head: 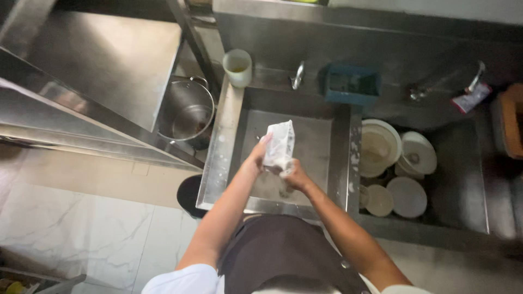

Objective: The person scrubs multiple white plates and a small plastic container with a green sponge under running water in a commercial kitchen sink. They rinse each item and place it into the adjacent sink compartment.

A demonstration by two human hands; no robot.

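I judge the washing partly done: a soapy white rectangular dish [280, 144] is up over the left sink basin [305, 136], while a pile of plates and bowls [397, 163] waits in the right basin [463, 179].

My left hand [258, 155] grips the dish by its left edge, fingers curled over the rim, tilting it upright. My right hand [295, 175] is closed at its lower corner; I cannot tell whether it holds a sponge. Both forearms reach forward, elbows bent, meeting over the basin. A steel pot [188, 111] sits to the left.
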